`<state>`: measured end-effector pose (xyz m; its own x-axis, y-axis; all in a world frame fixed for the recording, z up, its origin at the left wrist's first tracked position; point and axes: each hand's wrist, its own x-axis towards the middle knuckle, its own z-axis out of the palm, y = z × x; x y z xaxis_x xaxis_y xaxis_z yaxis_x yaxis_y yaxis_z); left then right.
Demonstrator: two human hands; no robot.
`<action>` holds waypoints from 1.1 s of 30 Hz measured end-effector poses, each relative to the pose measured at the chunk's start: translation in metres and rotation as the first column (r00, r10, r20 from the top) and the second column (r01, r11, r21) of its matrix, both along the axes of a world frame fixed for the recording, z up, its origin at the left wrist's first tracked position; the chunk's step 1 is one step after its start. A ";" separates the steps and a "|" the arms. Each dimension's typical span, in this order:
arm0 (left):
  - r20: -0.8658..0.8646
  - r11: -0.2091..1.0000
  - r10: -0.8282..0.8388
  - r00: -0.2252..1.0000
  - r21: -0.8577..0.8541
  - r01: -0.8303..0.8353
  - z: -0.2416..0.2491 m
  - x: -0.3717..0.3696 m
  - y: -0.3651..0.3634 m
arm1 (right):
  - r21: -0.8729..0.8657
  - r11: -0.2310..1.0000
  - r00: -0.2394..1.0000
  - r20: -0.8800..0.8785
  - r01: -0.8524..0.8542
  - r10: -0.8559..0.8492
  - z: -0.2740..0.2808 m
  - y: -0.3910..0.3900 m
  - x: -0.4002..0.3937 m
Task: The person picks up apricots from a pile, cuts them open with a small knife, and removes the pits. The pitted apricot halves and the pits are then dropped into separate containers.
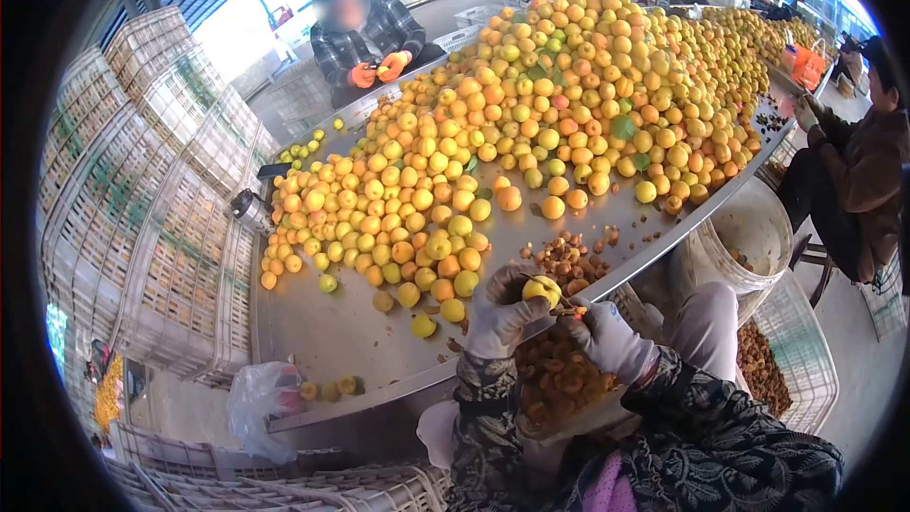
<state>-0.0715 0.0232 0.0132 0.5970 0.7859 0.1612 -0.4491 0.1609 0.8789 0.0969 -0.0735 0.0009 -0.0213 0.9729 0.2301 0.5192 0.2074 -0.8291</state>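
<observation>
My left hand (500,313), in a grey-white glove, grips a yellow apricot (541,291) over the near edge of the metal table (360,332). Close against it, my gloved right hand (611,334) is closed on a small thin tool (572,311) with a bit of red on it; its exact kind is hard to make out. Below both hands sits a container of halved apricots (559,379), partly hidden by my sleeves. Just beyond my hands, brown apricot pits (569,261) lie on the metal.
A big heap of apricots (569,85) covers much of the table. Stacked plastic crates (142,199) rise at the left. A white bucket (749,232) and a crate of pits (791,370) stand at my right. Across the table a person (365,38) in orange gloves handles fruit; others sit farther off.
</observation>
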 end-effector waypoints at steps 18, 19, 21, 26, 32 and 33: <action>-0.032 0.966 0.205 0.978 0.169 -0.197 0.014 0.007 -0.023 | -0.116 0.971 0.972 -0.134 -0.209 0.193 -0.004 -0.003 0.026; -0.034 0.966 0.200 0.979 0.175 -0.191 0.012 0.017 -0.030 | -0.186 0.957 0.961 -0.209 -0.223 0.183 -0.007 -0.004 0.028; 0.240 0.975 0.139 0.961 -0.202 -0.090 0.010 0.033 -0.040 | -0.111 0.977 0.977 -0.139 -0.180 0.164 0.000 -0.004 0.027; 0.085 0.981 0.195 0.977 -0.029 -0.193 0.004 0.021 -0.034 | -0.144 0.967 0.971 -0.151 -0.208 0.186 0.004 -0.001 0.030; -0.386 0.983 -0.141 0.912 0.055 0.175 0.041 -0.009 -0.009 | -0.070 0.946 0.932 -0.208 -0.315 0.295 0.005 0.001 0.033; -0.389 0.983 -0.141 0.910 0.058 0.177 0.039 -0.006 -0.013 | -0.125 0.935 0.924 -0.242 -0.331 0.294 0.001 -0.001 0.036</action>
<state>-0.0775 0.0106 0.0519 0.7427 0.6684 -0.0389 -0.0512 0.1146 0.9921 0.1332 -0.0745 0.0021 -0.2977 0.9489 0.1051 0.2542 0.1849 -0.9493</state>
